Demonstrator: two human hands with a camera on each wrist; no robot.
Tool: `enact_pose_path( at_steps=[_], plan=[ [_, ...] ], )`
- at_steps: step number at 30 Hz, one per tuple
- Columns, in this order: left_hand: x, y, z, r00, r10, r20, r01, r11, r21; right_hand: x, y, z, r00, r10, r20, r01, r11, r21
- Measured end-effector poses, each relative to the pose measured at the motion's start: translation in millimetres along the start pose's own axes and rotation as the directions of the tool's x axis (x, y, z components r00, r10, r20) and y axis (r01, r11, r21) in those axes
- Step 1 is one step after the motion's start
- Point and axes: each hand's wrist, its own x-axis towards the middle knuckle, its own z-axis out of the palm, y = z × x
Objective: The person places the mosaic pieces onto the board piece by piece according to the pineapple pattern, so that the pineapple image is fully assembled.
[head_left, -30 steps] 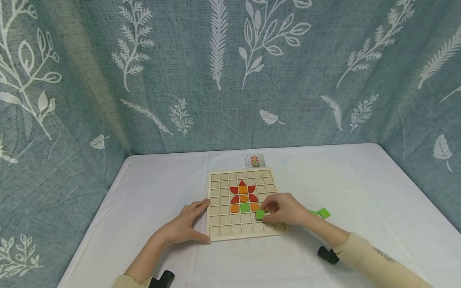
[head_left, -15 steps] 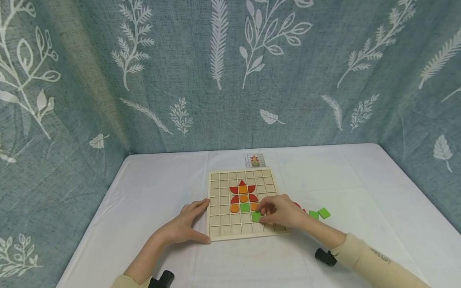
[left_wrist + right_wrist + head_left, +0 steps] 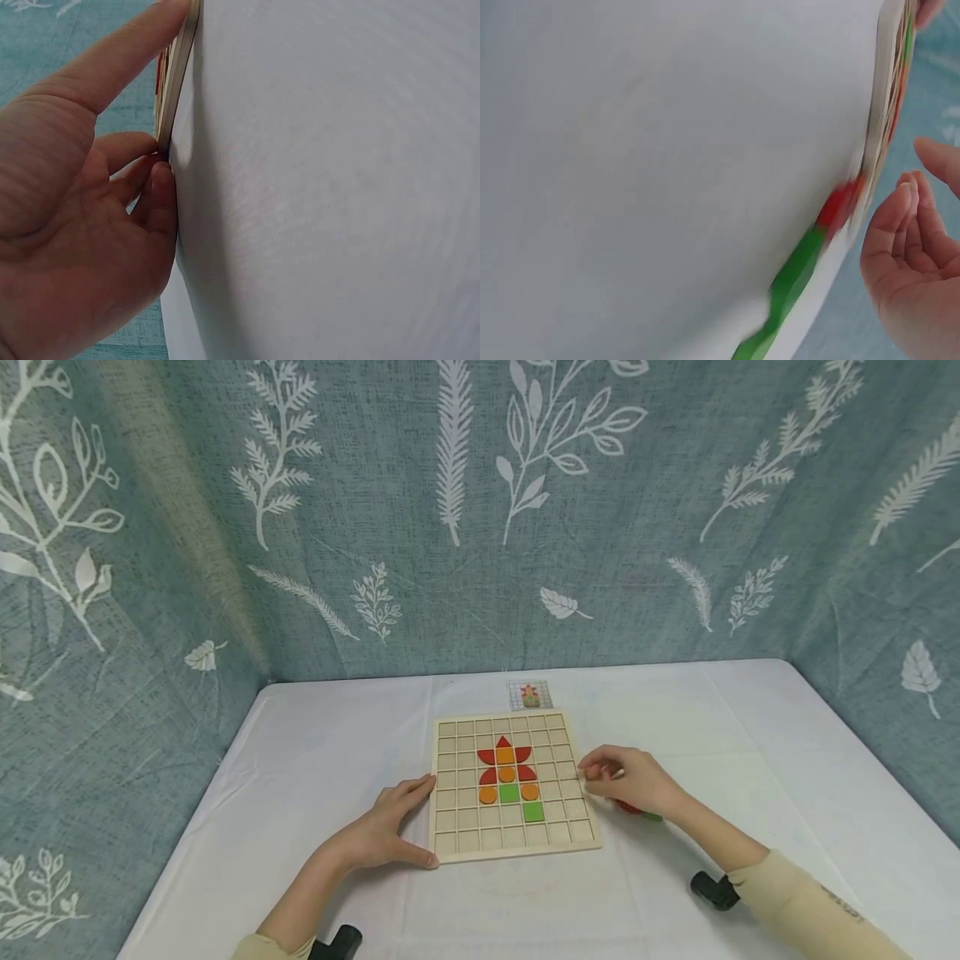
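Observation:
A wooden grid board (image 3: 465, 839) lies on the white table, bearing a flower of red and orange pieces (image 3: 506, 764) with a green square (image 3: 509, 792) under it. One more green square (image 3: 533, 812) sits a row lower, one cell to the right. My left hand (image 3: 427, 821) rests flat against the board's left edge (image 3: 177, 82), thumb along the front corner. My right hand (image 3: 592, 780) hovers just off the board's right side, fingers loosely curled and empty in the right wrist view (image 3: 919, 180). Loose red (image 3: 628, 808) and green pieces (image 3: 652, 817) peek out beneath it.
A small pattern card (image 3: 530, 695) lies beyond the board's far edge. Blue leaf-print cloth walls (image 3: 480, 527) close in the table on three sides. The loose green pieces (image 3: 795, 277) and a red one (image 3: 836, 206) lie beside the board's edge (image 3: 889, 112).
My right hand set the green square into a cell below the flower, let go of it, and drew back to the right over the loose pieces. The left hand stayed put.

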Motion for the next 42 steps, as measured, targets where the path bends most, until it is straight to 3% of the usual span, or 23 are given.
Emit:
enact_pose_path(
  at_steps=[6, 14, 27, 35, 42],
  plan=[
    [-1.9, 1.0, -2.3, 1.0, -0.003, 0.007, 0.003, 1.0, -0.01, -3, 16, -16, 0.996, 0.083, -0.022, -0.082, 0.996, 0.015],
    [-2.2, 1.7, -4.0, 1.0, -0.004, 0.01, 0.004, 1.0, -0.013, 6, 19, -14, 0.99, 0.141, -0.004, -0.14, 0.989, 0.038],
    [1.0, -0.1, -5.4, 1.0, 0.009, 0.006, -0.009, 1.0, -0.006, 17, 19, -6, 0.984, 0.178, -0.014, -0.178, 0.984, 0.02],
    [1.0, 1.0, -6.4, 1.0, -0.005, 0.011, 0.005, 1.0, -0.013, 17, 18, -6, 0.979, 0.193, -0.067, -0.196, 0.98, -0.034],
    [1.2, 0.3, -6.3, 1.0, -0.002, 0.012, 0.002, 1.0, -0.009, 16, 11, -4, 0.967, 0.238, -0.093, -0.236, 0.971, 0.034]
  ],
)
